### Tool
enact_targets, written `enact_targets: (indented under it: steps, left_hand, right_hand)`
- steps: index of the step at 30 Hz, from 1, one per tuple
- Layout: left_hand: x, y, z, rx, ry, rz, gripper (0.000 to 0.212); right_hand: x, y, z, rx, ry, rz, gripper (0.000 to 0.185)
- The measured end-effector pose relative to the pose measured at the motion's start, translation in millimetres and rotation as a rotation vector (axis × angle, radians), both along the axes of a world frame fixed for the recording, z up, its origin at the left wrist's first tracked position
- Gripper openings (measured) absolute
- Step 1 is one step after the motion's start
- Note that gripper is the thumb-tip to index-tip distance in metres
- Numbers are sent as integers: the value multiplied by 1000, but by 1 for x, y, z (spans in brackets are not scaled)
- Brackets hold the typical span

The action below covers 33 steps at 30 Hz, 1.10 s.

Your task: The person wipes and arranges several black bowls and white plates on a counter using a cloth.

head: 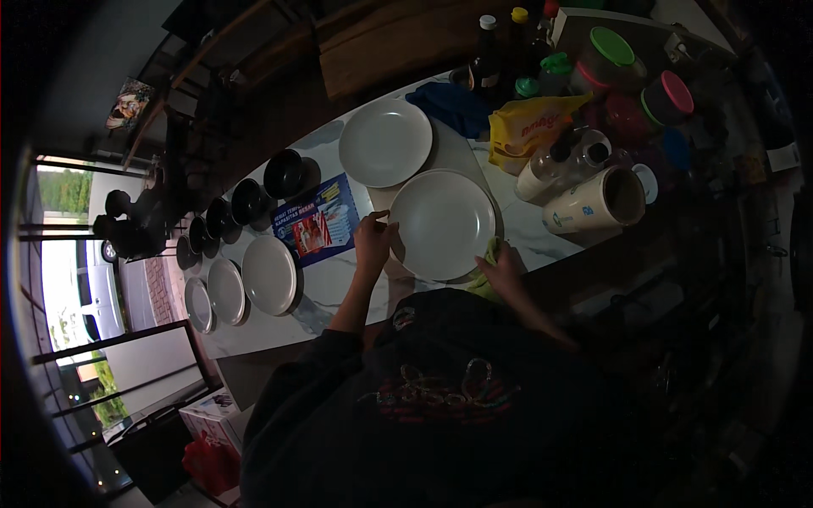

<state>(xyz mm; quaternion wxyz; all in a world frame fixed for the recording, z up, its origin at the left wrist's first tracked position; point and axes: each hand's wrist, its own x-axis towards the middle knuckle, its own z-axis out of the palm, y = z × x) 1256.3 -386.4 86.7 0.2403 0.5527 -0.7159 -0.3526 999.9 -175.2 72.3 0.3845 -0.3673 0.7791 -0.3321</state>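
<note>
A large white plate (443, 223) lies on the marble-patterned tabletop right before me. My left hand (372, 242) is at its left rim, thumb at the edge and index finger raised apart from the thumb. At the lower right rim, my right hand (503, 270) holds a green cloth (488, 284), part of which hangs toward my body. Just beyond this plate lies a second large white plate (385, 143). To the left of my left hand is a blue printed sheet (343, 238) with a red packet (311, 233) on it.
Several dark bowls (246, 202) line the table's far left side, with three white plates (269, 275) nearer me. A blue cloth (448, 108), yellow bag (530, 127), clear bottles (540, 171), a cream cylindrical container (578, 206) and lidded tubs (667, 98) crowd the right end.
</note>
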Motion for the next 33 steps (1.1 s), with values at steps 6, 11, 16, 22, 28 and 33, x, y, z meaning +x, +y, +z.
enact_targets:
  steps: [6, 11, 16, 22, 28, 33]
  left_hand:
    - [-10, 1, 7, -3, -19, 41, 43]
    - [-7, -17, -9, -63, -38, 8, 52]
    - [-11, -99, -26, 602, 447, 408, 71]
    - [24, -171, -73, 609, 696, 209, 57]
    - [15, -172, -39, 528, 791, 217, 34]
    - [30, -145, 7, 369, 627, 298, 27]
  right_hand:
    - [-7, 8, -22, -111, -63, -126, 55]
    - [-30, 14, -18, -220, -71, -131, 42]
    - [-42, 18, 34, -365, -92, -194, 42]
    - [-42, 1, 54, -395, -225, -139, 48]
    - [-56, 14, 53, -281, -338, -49, 43]
    - [-56, 14, 65, -131, -393, 19, 46]
